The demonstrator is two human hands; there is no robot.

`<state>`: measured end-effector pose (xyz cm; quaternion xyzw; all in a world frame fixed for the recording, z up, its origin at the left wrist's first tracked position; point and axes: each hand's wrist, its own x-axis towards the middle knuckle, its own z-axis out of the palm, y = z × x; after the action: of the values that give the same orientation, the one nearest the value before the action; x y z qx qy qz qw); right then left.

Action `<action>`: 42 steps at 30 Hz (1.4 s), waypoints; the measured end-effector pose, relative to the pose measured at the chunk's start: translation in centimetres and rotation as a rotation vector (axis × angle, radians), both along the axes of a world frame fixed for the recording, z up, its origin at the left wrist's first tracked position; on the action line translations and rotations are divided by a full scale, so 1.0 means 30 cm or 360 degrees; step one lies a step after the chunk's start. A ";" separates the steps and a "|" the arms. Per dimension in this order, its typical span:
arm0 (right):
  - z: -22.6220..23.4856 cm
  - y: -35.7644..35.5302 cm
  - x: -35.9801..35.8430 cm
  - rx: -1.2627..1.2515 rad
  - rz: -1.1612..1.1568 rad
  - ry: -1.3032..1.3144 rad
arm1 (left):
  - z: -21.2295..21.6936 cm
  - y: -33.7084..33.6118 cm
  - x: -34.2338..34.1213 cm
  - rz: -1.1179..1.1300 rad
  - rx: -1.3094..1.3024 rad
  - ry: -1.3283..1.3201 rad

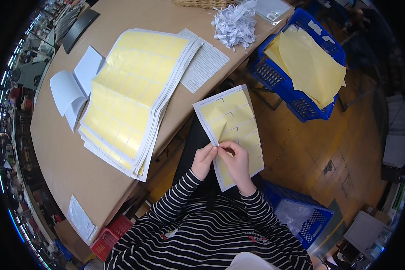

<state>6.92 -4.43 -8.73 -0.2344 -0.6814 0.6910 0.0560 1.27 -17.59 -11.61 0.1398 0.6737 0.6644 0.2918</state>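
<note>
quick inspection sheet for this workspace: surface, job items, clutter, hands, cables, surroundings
Surface: brown table, bearing papers.
Job's things: one yellow-and-white sheet, held off the table; stack of similar sheets on it.
Clutter: pile of white paper strips near the table's edge; open white booklet left of the stack.
Hands: left hand and right hand pinch the held sheet's left edge, close together.
Cables: nothing seen.
Surroundings: blue crate with yellow papers, right of the table; red basket, lower left.

Left grip (203,162) and right grip (237,165) pinched close together, forearms (176,194) angled inward.
</note>
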 end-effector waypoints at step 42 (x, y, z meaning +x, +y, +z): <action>0.221 0.169 -0.039 -0.0008 0.0319 -0.0056 | 0.050 -0.081 -0.141 -0.0189 -0.0444 0.0367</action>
<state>5.75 0.63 -2.09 -0.1774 -0.7006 0.6906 -0.0259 -2.96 -20.02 -10.11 0.2128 0.7788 0.5258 0.2679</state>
